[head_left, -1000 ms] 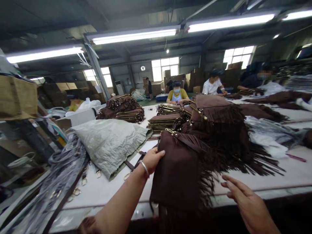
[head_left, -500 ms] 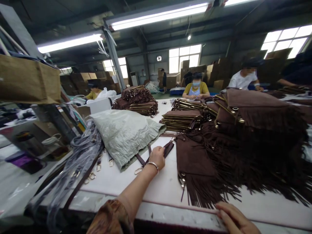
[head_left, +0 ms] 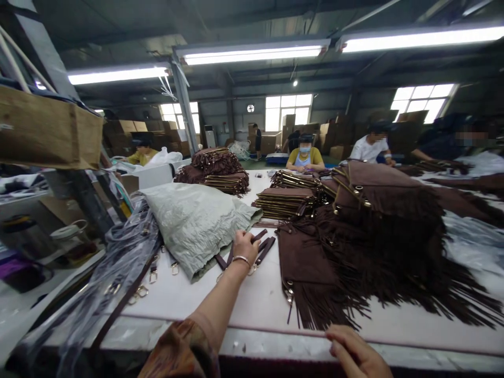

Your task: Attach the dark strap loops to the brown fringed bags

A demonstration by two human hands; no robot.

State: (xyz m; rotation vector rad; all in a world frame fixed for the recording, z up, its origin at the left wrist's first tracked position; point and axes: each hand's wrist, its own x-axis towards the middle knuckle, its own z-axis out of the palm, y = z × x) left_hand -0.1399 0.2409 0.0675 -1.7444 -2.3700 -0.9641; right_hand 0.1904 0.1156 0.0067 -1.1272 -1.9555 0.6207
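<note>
My left hand, a bangle at its wrist, is closed over the dark brown straps beside the grey-green crinkled sheet. One strap runs out past its fingers. A second strap with a metal clasp lies just right of the hand. My right hand is at the table's front edge, fingers stretched out and nothing seen in them. Between the hands lies a brown fringed bag, with a metal clasp at its lower left corner.
A tall heap of fringed bags fills the right. Stacks of bags stand behind, with another pile farther left. Plastic-wrapped straps hang over the left edge. Several people work across the table.
My view has turned to the right and tilted up. The strap that stuck out of my left hand now lies to its right. My right hand stays by the edge.
</note>
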